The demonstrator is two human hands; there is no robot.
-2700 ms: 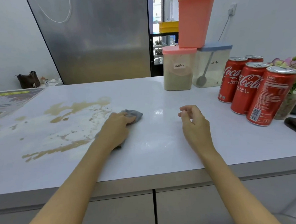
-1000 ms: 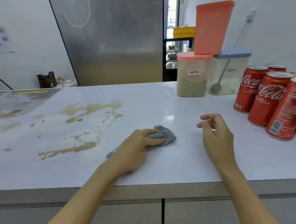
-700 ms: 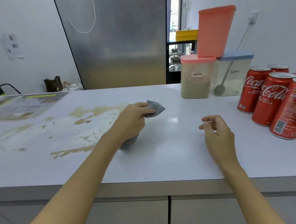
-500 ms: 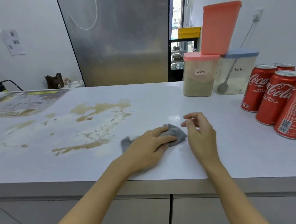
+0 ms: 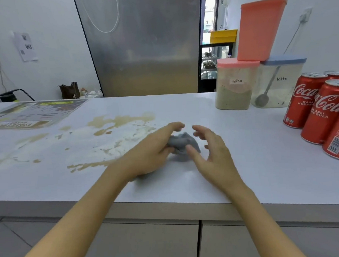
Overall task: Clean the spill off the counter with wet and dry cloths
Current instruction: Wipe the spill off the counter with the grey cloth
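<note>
A crumpled grey cloth (image 5: pixel 182 144) lies bunched on the white counter (image 5: pixel 246 163), just right of the brown spill (image 5: pixel 113 131). My left hand (image 5: pixel 152 151) grips the cloth's left side, thumb and fingers closed around it. My right hand (image 5: pixel 211 147) is at the cloth's right side with fingers spread; its thumb rests on the cloth. The spill spreads in streaks and blotches across the counter's left half, with a smeared pale patch in its middle.
Several red cola cans (image 5: pixel 322 111) stand at the right edge. Behind them are a mocha tub (image 5: pixel 233 86), a latte tub (image 5: pixel 277 86) and a pink container (image 5: pixel 260 29) stacked on top. A printed sheet (image 5: pixel 31 115) lies at far left.
My left hand drew the cloth back out of the spill toward the counter's middle and bunched it up. My right hand came in from the right and now touches the cloth.
</note>
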